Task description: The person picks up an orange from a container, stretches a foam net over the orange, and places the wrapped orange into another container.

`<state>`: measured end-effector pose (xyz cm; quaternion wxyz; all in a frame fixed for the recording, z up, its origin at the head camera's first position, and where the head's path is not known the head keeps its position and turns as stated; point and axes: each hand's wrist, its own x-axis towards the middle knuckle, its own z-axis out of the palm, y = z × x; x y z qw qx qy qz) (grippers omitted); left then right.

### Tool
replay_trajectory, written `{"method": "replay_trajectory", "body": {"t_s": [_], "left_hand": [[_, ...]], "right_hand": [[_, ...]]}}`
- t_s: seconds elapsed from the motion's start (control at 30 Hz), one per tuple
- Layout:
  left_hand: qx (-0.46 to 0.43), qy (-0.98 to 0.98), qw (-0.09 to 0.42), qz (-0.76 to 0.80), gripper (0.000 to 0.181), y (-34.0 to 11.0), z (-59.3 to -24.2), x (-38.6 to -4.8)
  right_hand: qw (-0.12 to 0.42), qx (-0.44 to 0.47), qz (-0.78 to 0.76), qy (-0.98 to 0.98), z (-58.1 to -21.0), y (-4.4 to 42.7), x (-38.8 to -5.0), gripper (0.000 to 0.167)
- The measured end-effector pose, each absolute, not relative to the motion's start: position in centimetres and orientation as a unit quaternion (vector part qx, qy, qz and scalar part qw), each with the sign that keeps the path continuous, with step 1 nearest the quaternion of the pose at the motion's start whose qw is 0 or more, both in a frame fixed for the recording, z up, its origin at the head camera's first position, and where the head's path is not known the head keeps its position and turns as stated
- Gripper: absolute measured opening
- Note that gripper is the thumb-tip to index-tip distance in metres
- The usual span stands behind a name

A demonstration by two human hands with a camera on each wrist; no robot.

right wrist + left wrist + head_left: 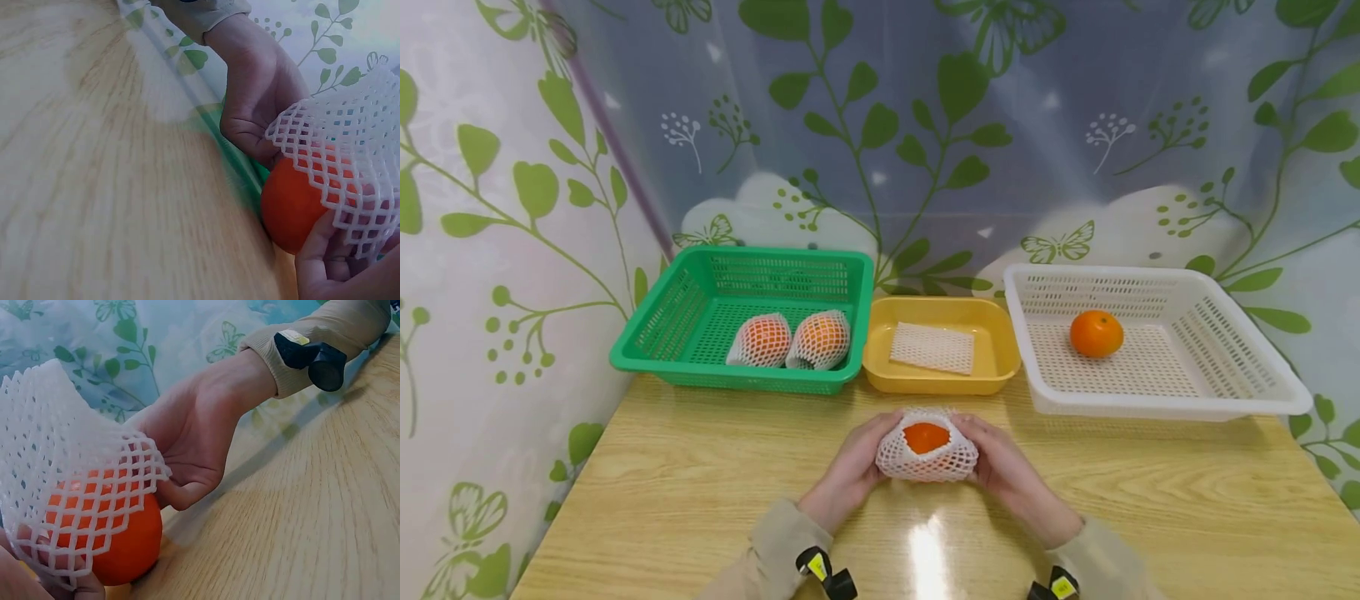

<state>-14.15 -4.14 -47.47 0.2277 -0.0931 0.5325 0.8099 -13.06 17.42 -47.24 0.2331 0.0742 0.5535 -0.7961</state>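
In the head view, an orange [927,437] sits partly inside a white foam net sleeve [936,468] over the table's near middle. My left hand [852,468] grips the sleeve's left side, and my right hand [1006,471] grips its right side. Both wrist views show the sleeve's mesh edge stretched over part of the orange [134,544], whose lower part is bare and close to the tabletop. In the right wrist view, fingers [315,247] hold the mesh [340,134] near its edge. The sleeve hides some of the fingers.
A green basket [741,375] at back left holds two net-wrapped fruits [820,339]. Beside it, a yellow tray [940,385] contains a flat foam net [932,347]. The white basket [1165,406] at back right holds one bare orange [1096,333]. A patterned curtain [895,167] hangs behind.
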Motion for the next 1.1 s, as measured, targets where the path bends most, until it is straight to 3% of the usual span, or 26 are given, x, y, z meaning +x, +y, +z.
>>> {"method": "replay_trajectory", "body": {"t_s": [0.23, 0.37, 0.77, 1.1], "left_hand": [[-0.112, 0.536, 0.225, 0.806, 0.035, -3.7, -47.9, -14.1], [-0.118, 0.532, 0.217, 0.81, 0.034, -3.4, -47.8, -14.0], [-0.112, 0.55, 0.162, 0.811, 0.048, -2.8, -46.2, -14.4], [-0.079, 0.625, 0.069, 0.774, 0.04, -1.8, -45.7, -15.3]], "right_hand": [[0.21, 0.092, -0.772, 0.592, -47.8, 17.0, -13.4, 0.025], [0.205, 0.065, -0.739, 0.638, -47.6, 16.9, -13.6, 0.041], [0.25, -0.01, -0.744, 0.62, -46.6, 17.1, -14.1, 0.075], [0.264, -0.01, -0.779, 0.568, -45.6, 17.3, -13.9, 0.053]]}}
